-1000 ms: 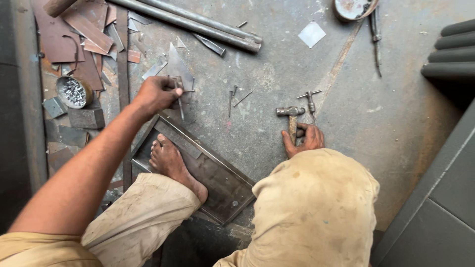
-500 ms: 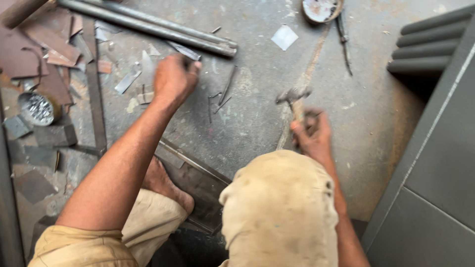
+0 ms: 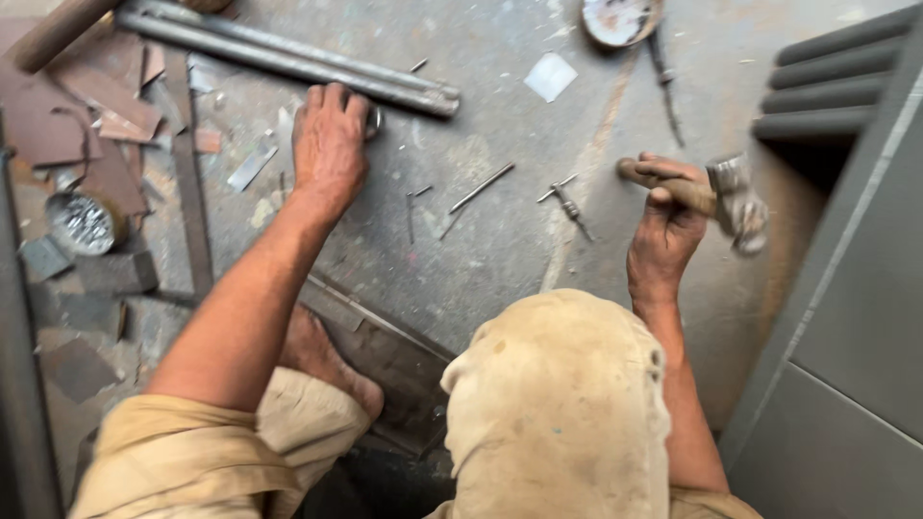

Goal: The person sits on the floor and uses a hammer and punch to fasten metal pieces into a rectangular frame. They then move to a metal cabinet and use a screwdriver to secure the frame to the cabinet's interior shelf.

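Fingers of the right hand (image 3: 665, 223) are wrapped tightly around the wooden handle of a hammer (image 3: 719, 197), which is held above the concrete floor (image 3: 500, 259). Fingers of the left hand (image 3: 330, 142) are curled downward and pressed against the floor, just beside two long metal bars (image 3: 288, 60). Loose nails (image 3: 481, 187) are seen scattered between both hands.

The right hand (image 3: 668, 226) grips a hammer (image 3: 716, 197) by its wooden handle, above the floor. The left hand (image 3: 330, 144) presses flat on the concrete floor (image 3: 500, 250), just beside two long metal bars (image 3: 288, 58).
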The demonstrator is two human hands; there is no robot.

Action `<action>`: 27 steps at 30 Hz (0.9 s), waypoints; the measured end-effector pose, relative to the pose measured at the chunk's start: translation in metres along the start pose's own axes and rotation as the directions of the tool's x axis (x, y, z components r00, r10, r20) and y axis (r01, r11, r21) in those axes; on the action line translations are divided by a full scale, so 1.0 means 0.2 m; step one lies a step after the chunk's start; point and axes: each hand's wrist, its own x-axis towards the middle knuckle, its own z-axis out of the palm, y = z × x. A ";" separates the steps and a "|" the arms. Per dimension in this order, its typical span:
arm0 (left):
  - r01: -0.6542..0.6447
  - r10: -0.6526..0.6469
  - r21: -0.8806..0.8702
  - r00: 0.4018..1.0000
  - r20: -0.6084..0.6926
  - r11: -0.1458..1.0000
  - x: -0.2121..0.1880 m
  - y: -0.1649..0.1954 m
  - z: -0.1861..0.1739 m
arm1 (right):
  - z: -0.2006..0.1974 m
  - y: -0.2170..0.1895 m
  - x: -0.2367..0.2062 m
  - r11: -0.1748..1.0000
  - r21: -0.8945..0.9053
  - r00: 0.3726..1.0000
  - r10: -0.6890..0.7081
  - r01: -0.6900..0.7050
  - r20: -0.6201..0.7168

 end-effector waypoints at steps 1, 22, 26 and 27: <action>0.070 -0.067 -0.090 0.997 0.044 0.994 -0.01 -0.03 -0.01 | 0.00 0.07 -0.03 0.998 0.059 1.000 0.026 -0.025 -0.008; 0.651 -0.439 -0.075 0.588 0.680 0.756 -0.44 -0.42 -0.30 | 0.21 0.05 -0.49 0.680 0.194 0.693 0.612 -0.707 0.382; 0.658 -0.440 -0.047 0.553 0.707 0.752 -0.41 -0.40 -0.31 | 0.22 0.06 -0.50 0.670 0.185 0.680 0.622 -0.719 0.389; 0.641 -0.439 -0.030 0.558 0.704 0.767 -0.40 -0.39 -0.31 | 0.23 0.06 -0.49 0.665 0.189 0.677 0.626 -0.723 0.388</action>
